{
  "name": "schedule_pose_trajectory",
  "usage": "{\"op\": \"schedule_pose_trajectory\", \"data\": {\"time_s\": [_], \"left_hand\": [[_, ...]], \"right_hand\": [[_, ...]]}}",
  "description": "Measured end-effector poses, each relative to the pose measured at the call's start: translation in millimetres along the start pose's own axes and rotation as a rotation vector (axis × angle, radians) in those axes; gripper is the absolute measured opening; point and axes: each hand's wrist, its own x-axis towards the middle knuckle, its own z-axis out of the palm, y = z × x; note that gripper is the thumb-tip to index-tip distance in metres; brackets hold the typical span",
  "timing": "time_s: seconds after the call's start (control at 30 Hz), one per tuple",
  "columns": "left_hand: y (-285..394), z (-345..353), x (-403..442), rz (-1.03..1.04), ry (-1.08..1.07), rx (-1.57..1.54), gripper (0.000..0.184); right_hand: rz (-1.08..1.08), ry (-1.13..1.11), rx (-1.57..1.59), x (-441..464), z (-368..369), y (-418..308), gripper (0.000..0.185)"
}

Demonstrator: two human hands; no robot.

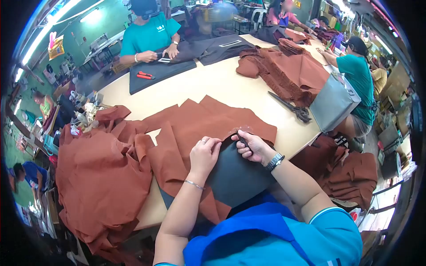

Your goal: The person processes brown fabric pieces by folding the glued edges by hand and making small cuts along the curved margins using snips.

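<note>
My left hand [205,156] pinches the edge of a reddish-brown fabric piece [195,122] between thumb and fingers. Closed around a small dark-handled tool [242,141] is my right hand [254,149]; its working end is hidden, so I cannot tell its exact kind. Both hands meet the same fabric edge, a short way apart. A small clear patch [239,130] shows on the fabric just beyond my right hand. Beneath my hands lies a dark grey sheet [237,175] at the table's near edge.
Heaped brown fabric [104,170] hangs over the left edge of the table [177,86]. Large black scissors [293,107] lie at right beside a grey box [335,102]. Further brown fabric [295,73] and a red cutter [145,75] are across the table, where co-workers handle material.
</note>
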Motion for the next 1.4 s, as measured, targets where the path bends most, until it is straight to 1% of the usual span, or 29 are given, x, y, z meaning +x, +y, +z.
{"op": "schedule_pose_trajectory", "data": {"time_s": [0.07, 0.17, 0.3, 0.4, 0.5, 0.8, 0.9, 1.03, 1.13, 1.27, 1.37, 1.4], "left_hand": [[-1, -1, 0, -0.002, -0.002, -0.002, 0.007], [-1, -1, 0, 0.005, 0.002, 0.005, 0.007], [0, -2, -1, 0.009, 0.005, 0.005, 0.007], [-2, -1, -1, -0.009, -0.010, 0.014, 0.007], [-5, 1, 0, 0.034, 0.021, 0.019, 0.008], [-5, 0, 0, 0.047, 0.024, 0.039, 0.008], [-3, -1, -1, -0.027, -0.010, -0.009, 0.008], [-6, 0, -1, 0.022, 0.025, 0.013, 0.009], [-6, 0, 0, 0.019, 0.019, 0.017, 0.009], [-6, 0, -1, 0.005, 0.019, 0.024, 0.009], [-7, 0, 0, 0.006, 0.025, 0.025, 0.008], [-6, 0, 0, 0.007, 0.025, 0.024, 0.008]], "right_hand": [[-0.034, -0.038, -0.043, 8, -10, 6, 0.035], [0.012, -0.001, -0.066, -6, 3, 3, 0.035], [0.049, -0.067, 0.019, 1, -4, 2, 0.037], [0.030, -0.046, 0.025, -1, -8, 3, 0.038], [0.030, -0.057, 0.025, -2, -9, 3, 0.038], [0.079, -0.042, 0.034, 2, -5, -1, 0.037], [0.079, -0.042, 0.032, 1, -7, 0, 0.037], [0.094, -0.039, 0.028, -2, -6, 0, 0.036], [0.082, -0.041, 0.058, 3, -4, 0, 0.036], [-0.012, -0.027, 0.024, 8, -7, 7, 0.034], [-0.034, 0.003, -0.061, -5, -2, 11, 0.034], [-0.012, 0.009, -0.043, -8, 2, 9, 0.035]]}}
